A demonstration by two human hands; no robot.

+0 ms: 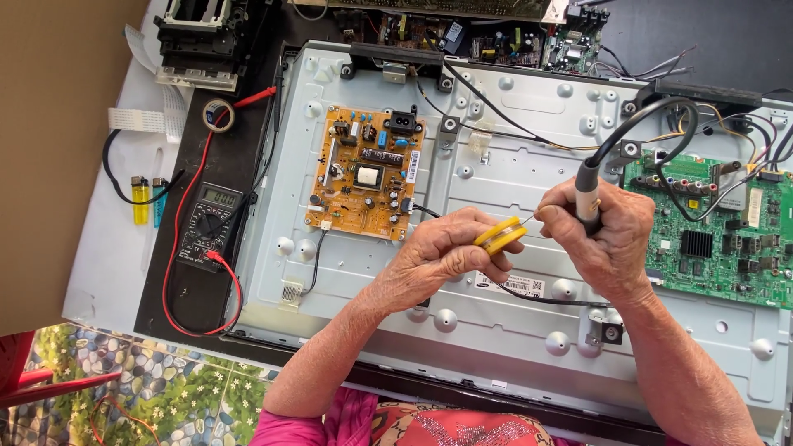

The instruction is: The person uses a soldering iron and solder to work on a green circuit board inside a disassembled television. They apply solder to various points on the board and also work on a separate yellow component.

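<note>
My left hand pinches a small yellow spool, from which a thin wire runs toward my right hand. My right hand is wrapped around the grey handle of a soldering iron, whose black cord loops up to the right. Both hands hover close together over the grey metal back panel of a flat screen. An orange power board sits on the panel left of my hands. A green main board lies just right of my right hand.
A multimeter with red and black leads lies on the dark strip at the left, near a roll of tape and two lighters. More circuit boards and a black cloth lie along the far edge. Cardboard covers the upper left.
</note>
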